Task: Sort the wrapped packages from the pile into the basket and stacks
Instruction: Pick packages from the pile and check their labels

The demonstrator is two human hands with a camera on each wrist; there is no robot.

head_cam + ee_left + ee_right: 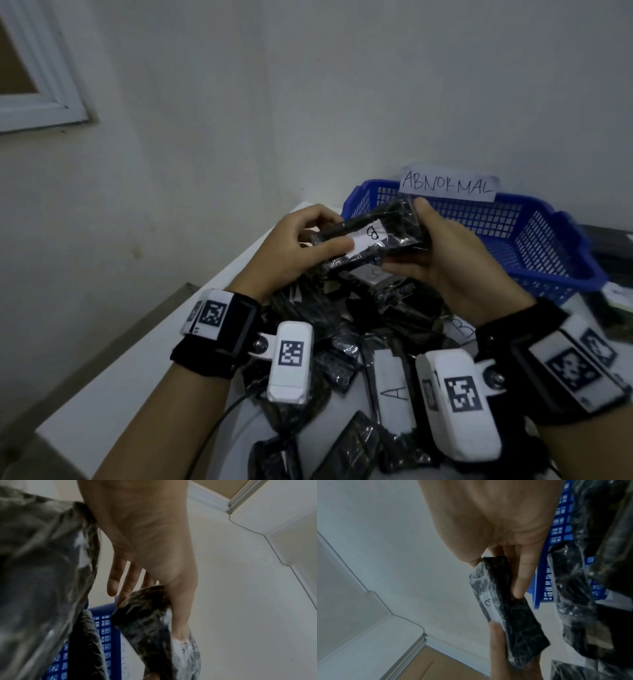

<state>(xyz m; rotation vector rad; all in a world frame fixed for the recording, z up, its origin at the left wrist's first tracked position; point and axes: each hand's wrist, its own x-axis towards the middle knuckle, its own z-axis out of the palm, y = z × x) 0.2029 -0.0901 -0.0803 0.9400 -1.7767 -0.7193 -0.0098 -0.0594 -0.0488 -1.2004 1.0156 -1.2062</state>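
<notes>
Held pkg: 1 black shrink-wrapped package (371, 236), lifted above the pile, just in front of the basket's near-left corner; white label w/ "B" faces up in head view. Right wrist view shows a label on it (489, 605), letter hard to read there.
Left hand (294, 245): 1, fingers curled, thumb + fingertips pinching the pkg's left end. Left wrist view: thumb (178, 618) lies along the wrap, other fingers behind it.
Right hand (445, 260): 1, wrapped round the pkg's right end, thumb on top, fingers underneath. Right wrist view: one finger (523, 577) pressed on the pkg's side.
Pile (342, 359): black wrapped pkgs heaped on the table under both wrists; exact count can't tell, they overlap. Labels readable: 1 "A" (394, 392), 1 "B" (462, 329); 1 more label below the held pkg, blurred.
Basket (534, 246): 1, blue plastic mesh, far right of table; no pkg visible in the part that shows.
Sign (448, 185): 1 white paper on basket's back rim, handwritten "ABNORMAL".
Table (137, 377): 1, white top, set in a wall corner.
Wrist cams: 2, white housings w/ black-white markers, 1 per wrist on black straps.
</notes>
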